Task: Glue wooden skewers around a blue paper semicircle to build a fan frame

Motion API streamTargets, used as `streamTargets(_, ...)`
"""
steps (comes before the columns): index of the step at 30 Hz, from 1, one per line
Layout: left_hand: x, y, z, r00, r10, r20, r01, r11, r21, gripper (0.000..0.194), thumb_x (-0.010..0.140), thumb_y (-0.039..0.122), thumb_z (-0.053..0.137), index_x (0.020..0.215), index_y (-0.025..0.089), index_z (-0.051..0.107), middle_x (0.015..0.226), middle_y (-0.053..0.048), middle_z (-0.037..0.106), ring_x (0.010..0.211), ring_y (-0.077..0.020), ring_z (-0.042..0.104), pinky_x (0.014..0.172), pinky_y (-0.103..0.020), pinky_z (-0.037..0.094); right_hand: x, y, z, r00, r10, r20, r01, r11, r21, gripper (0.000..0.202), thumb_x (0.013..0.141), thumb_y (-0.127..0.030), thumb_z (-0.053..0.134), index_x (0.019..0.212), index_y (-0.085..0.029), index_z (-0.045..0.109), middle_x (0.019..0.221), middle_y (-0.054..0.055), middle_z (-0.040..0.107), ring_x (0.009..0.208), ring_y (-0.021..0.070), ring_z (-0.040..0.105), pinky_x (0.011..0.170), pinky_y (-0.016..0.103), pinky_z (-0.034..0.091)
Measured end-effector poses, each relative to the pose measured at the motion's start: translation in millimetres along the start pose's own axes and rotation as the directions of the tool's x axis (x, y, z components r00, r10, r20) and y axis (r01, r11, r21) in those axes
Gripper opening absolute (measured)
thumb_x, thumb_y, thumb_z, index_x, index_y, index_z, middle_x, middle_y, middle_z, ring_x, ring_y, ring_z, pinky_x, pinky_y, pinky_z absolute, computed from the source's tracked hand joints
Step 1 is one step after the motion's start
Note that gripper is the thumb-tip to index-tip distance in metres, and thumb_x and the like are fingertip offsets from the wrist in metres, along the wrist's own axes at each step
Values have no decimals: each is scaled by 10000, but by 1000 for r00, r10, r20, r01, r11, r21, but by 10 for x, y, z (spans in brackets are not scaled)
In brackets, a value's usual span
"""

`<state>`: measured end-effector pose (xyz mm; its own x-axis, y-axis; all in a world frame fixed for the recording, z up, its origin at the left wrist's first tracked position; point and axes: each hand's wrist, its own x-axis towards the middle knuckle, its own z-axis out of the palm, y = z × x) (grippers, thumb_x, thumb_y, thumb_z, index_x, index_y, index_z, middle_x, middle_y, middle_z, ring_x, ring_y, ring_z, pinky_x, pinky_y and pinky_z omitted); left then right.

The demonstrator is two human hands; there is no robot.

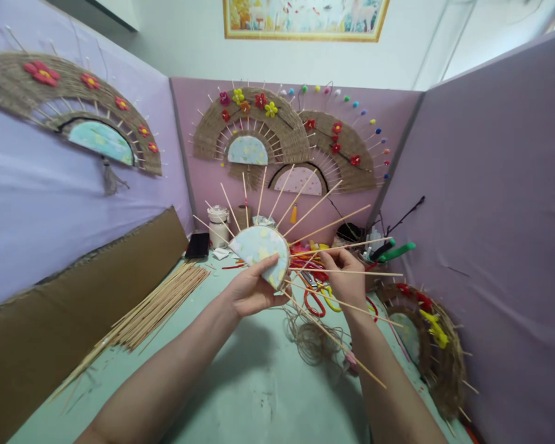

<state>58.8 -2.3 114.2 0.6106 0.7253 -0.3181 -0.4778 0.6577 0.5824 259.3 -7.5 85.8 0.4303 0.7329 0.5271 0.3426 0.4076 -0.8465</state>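
Note:
My left hand [259, 290] grips a half-round fan base [254, 246] covered in pale blue floral cloth, thumb on its face and fingers behind. Thin wooden sticks [319, 206] spread from its curved edge like rays, and brown cord lines that edge. Among the right-hand sticks, my right hand [346, 274] has thumb and forefinger pinched together near the edge. A thin strand of twine seems to run from the base to those fingertips. Below, a loose tangle of brown twine [312, 339] lies on the table.
A bundle of sticks [161, 305] lies left beside a cardboard strip [97, 296]. Red-handled scissors [314, 302], a phone [197, 245] and a lidded jar [219, 225] are behind. Woven fans [254, 102] hang on the partitions; another woven fan [448, 364] leans at right.

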Motion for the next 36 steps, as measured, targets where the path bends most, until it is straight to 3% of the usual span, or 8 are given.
streamTargets(5,30,-7,-45,998,-57,24,54,993,100,213,911,294,562,940,102,650,774,-79,692,640,-171,640,632,-327,519,7,2,-16,1000,17,-12,-18,1000,-16,253,733,-419,666,712,-166,656,600,-3,614,570,148,516,566,270,399)
streamTargets(13,-10,71,-22,1000,23,-19,-22,997,72,102,901,221,580,908,131,627,754,-66,688,609,-151,636,585,-281,520,10,-52,-40,1000,19,-2,-19,999,28,249,731,-416,673,722,-167,662,625,10,628,592,154,533,572,272,417)
streamTargets(18,-30,152,-30,998,42,-44,-40,997,59,131,914,233,566,955,120,619,750,-79,687,636,-154,659,593,-263,544,12,-78,-69,1000,-14,15,13,999,47,229,751,-399,672,737,-170,661,663,14,645,602,150,534,572,266,410)
streamTargets(29,-55,285,-94,995,94,-45,-89,992,93,180,948,241,501,1044,114,584,791,-104,688,690,-176,682,669,-316,577,59,-149,-269,994,3,108,-5,1000,11,234,756,-401,684,750,-168,675,665,7,630,604,137,519,573,251,390)
streamTargets(36,-41,307,-93,986,159,-46,-157,987,45,194,894,183,594,1083,142,586,841,-74,689,682,-151,657,631,-277,551,63,-215,-357,969,33,245,-28,999,-26,289,746,-440,690,790,-155,701,759,47,674,686,164,565,636,276,423)
